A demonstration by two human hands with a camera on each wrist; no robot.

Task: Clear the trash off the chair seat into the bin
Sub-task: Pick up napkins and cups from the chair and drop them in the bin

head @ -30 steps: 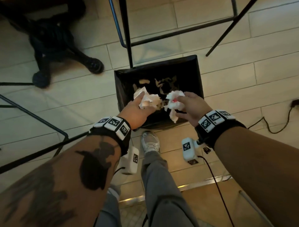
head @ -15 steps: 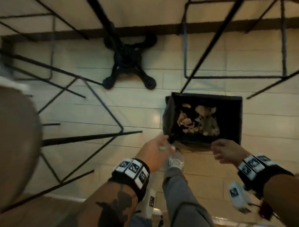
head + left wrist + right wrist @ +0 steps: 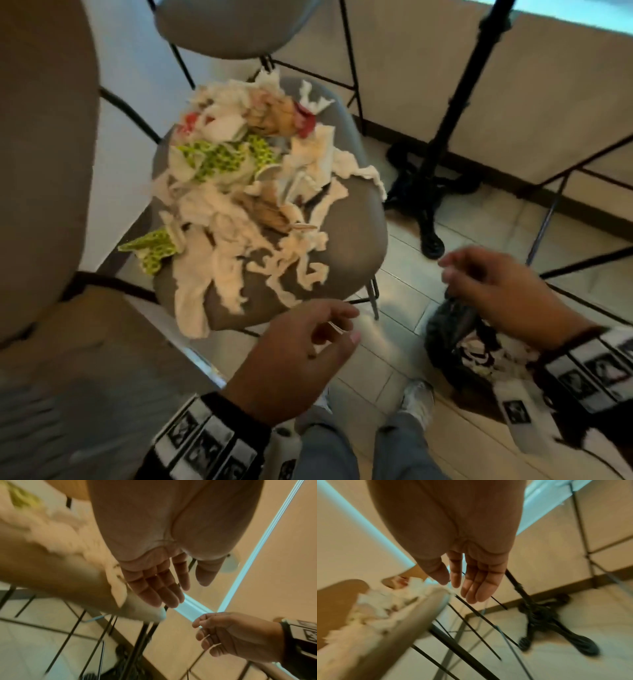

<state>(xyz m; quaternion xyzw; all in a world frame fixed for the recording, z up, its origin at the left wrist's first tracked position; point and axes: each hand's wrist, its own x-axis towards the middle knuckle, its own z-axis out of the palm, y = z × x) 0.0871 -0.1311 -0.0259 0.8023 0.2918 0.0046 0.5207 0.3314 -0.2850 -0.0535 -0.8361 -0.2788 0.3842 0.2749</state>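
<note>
A grey chair seat [image 3: 346, 236] carries a heap of trash [image 3: 239, 178]: torn white tissues, green-patterned wrappers, brown paper and red scraps. My left hand [image 3: 349, 325] hovers just off the seat's front edge, fingers straight and empty; the left wrist view shows its bare palm and fingers [image 3: 159, 588]. My right hand [image 3: 455, 274] hangs to the right of the seat, above the black bin [image 3: 448, 342] on the floor, and holds nothing. The right wrist view shows its relaxed fingers [image 3: 474, 582] near the seat edge [image 3: 412, 609]. The bin is partly hidden by my right wrist.
A black table pedestal [image 3: 428, 192] stands behind and to the right of the chair. Another grey chair [image 3: 233, 27] is behind it, and a chair back [image 3: 41, 154] fills the left. Thin black chair legs cross the tiled floor. My shoe [image 3: 416, 401] is beside the bin.
A second ago both hands held crumpled tissues over the bin. They let go, and now both are empty and have swung up and left toward the chair seat.
</note>
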